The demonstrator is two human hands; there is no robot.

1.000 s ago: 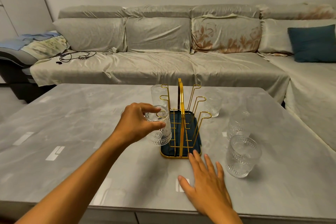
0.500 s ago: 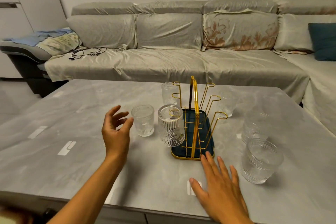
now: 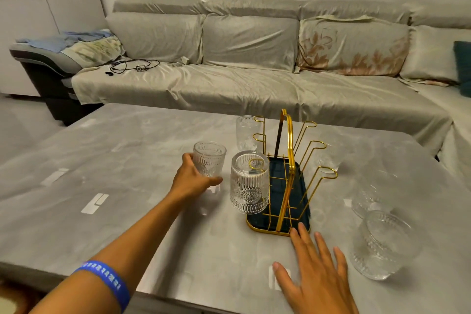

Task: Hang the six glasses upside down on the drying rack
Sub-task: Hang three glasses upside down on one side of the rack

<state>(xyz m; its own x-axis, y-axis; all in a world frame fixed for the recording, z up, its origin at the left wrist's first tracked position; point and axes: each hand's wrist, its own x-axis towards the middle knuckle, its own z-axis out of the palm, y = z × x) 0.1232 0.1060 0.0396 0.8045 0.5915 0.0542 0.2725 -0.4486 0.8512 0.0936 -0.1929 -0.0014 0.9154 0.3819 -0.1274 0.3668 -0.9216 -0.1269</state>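
Gripping upright glass point(image 3: 209, 160) (left hand point(image 3: 190, 181)) beside rack point(image 3: 288, 176).

Left of the drying rack point(image 3: 283, 186), a hung glass point(image 3: 249, 182) is blocking the near hook, with an upright glass point(image 3: 209, 162) standing just beside it. The rack's right hooks are standing bare, though two glasses point(image 3: 384, 245) are crowding the surface point(image 3: 127, 160) to its right.

Grey marble table point(image 3: 132, 214) carries gold drying rack point(image 3: 283, 201) and scattered glasses point(image 3: 382, 245).
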